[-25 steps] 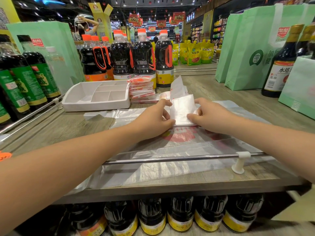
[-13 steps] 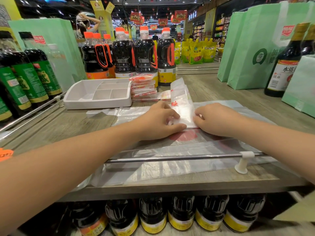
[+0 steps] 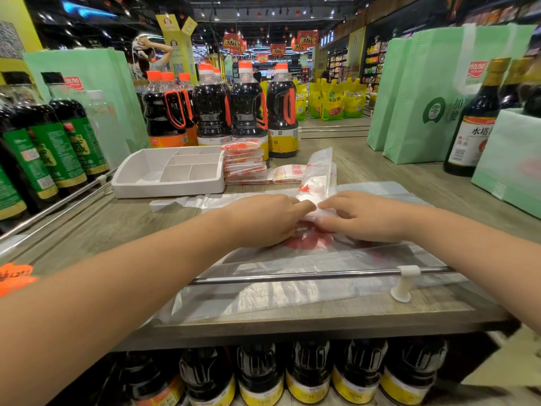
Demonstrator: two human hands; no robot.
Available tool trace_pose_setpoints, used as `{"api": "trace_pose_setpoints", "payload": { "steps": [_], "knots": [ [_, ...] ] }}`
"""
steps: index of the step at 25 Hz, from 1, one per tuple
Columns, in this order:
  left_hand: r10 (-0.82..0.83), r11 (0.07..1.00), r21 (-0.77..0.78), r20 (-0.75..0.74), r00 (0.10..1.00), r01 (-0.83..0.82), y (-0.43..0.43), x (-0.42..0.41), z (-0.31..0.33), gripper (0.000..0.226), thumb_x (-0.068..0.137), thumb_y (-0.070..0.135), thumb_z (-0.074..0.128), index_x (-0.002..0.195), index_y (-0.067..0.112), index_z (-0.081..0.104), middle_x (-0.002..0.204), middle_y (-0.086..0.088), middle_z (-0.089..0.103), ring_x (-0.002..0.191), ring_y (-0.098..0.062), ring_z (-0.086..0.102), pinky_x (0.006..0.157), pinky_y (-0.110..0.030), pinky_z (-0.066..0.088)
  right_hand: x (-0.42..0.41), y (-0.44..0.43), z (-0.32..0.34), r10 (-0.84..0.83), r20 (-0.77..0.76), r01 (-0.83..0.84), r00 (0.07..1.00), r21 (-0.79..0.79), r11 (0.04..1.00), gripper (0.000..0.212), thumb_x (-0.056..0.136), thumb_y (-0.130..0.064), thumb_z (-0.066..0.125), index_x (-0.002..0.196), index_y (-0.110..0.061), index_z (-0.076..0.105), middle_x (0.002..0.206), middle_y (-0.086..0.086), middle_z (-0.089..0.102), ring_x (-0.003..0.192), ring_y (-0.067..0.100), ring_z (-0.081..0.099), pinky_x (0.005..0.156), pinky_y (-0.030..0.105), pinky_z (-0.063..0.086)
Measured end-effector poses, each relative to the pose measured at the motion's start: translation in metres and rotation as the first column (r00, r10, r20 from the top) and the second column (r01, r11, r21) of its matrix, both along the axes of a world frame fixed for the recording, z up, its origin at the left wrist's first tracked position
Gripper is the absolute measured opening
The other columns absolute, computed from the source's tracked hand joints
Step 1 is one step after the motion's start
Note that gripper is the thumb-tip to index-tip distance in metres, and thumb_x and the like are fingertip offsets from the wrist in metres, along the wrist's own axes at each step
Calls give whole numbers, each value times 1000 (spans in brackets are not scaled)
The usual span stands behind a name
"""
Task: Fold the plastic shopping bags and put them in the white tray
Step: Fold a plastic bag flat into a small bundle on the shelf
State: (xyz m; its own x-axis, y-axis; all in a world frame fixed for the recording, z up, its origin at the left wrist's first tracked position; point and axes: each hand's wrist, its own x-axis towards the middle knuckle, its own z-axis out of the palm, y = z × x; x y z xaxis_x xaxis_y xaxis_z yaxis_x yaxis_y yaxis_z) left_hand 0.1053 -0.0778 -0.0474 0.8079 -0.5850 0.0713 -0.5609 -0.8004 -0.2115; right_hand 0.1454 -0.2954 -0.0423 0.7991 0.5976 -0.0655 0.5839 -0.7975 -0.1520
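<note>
Left hand [image 3: 263,221] and right hand [image 3: 361,218] meet fingertip to fingertip, each pinching between thumb and forefinger the near end of a folded plastic shopping bag [image 3: 317,177] that extends away from them. Beneath both lies a flat bag [image 3: 292,297]. Beyond the left hand stand the white tray [image 3: 167,190] and the stack of folded bags [image 3: 244,161].

The plastic bag [image 3: 317,178] is thin translucent film, glossy and crinkled, printed in red. The flat bags [image 3: 292,291] under it are the same shiny, wrinkled film. The white tray [image 3: 164,187] is smooth matt plastic. The counter [image 3: 102,227] shows matt grey wood grain, edged by a polished metal rail [image 3: 292,277] in a white plastic bracket [image 3: 405,284]. The bottles [image 3: 246,112] are glossy dark plastic, and the green tote bags [image 3: 418,92] look like matt non-woven cloth.
</note>
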Motion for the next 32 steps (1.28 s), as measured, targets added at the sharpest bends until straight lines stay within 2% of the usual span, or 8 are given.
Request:
{"api": "trace_pose_setpoints", "payload": {
  "steps": [4,9,13,17,19,23,27,32],
  "knots": [
    [-7,990,-142,54,999,14,0,1,-3,38,101,13,47,138,17,55,133,-4,56,115,-25,57,93,-37,47,-6,-7,4,48,1,-48,999,18,999,74,89,-69,49,153,-36,33,156,-12,35,136,10,39,108,25,32],
    [-82,893,-433,107,991,121,17,3,-9,21,96,12,59,112,14,73,102,-2,69,89,-17,63,79,-30,50,-13,-7,5,100,99,-101,990,-1,995,66,91,-66,51,148,-35,41,146,-14,45,130,8,44,107,24,33],
    [-113,795,-598,11,993,97,22,-9,-4,19,98,14,59,110,17,73,98,6,72,86,-3,61,72,-8,42,-13,-14,9,173,146,-183,974,65,981,32,95,-46,59,127,-43,62,120,-17,62,113,7,56,100,34,46],
    [-107,850,-526,-186,977,-6,26,-15,-7,36,97,26,61,132,31,61,130,14,60,119,0,53,101,-14,40,-12,-17,8,141,127,-152,982,80,985,33,96,-31,58,123,-48,66,121,-24,65,111,4,59,98,32,49],
    [-74,872,-490,-142,987,-5,23,-9,-11,38,97,27,62,135,28,60,132,12,60,119,-2,52,101,-13,37,-10,-18,8,128,103,-140,986,119,983,35,97,-29,55,119,-53,66,106,-27,70,95,0,64,86,25,53],
    [-85,844,-535,-86,993,26,17,-3,-11,21,97,23,60,116,21,70,104,5,69,88,-7,57,73,-22,42,-11,-19,10,66,35,-73,997,243,967,17,99,-46,51,100,-47,68,56,-35,58,50,-5,53,51,10,38],
    [-34,748,-658,-168,985,-87,19,-8,-10,23,98,24,61,116,34,72,100,18,71,84,-9,67,71,-7,47,-9,-19,9,49,-37,-35,998,312,949,12,92,-54,57,100,-51,67,82,-36,66,65,-17,55,58,4,38],
    [11,708,-669,-314,950,-229,22,-5,-8,22,100,36,57,116,35,71,104,21,72,92,0,65,86,-17,51,-7,-15,5,34,-108,7,994,357,934,17,96,-50,56,107,-50,68,98,-27,71,72,-10,61,68,11,45]
  ]
}}
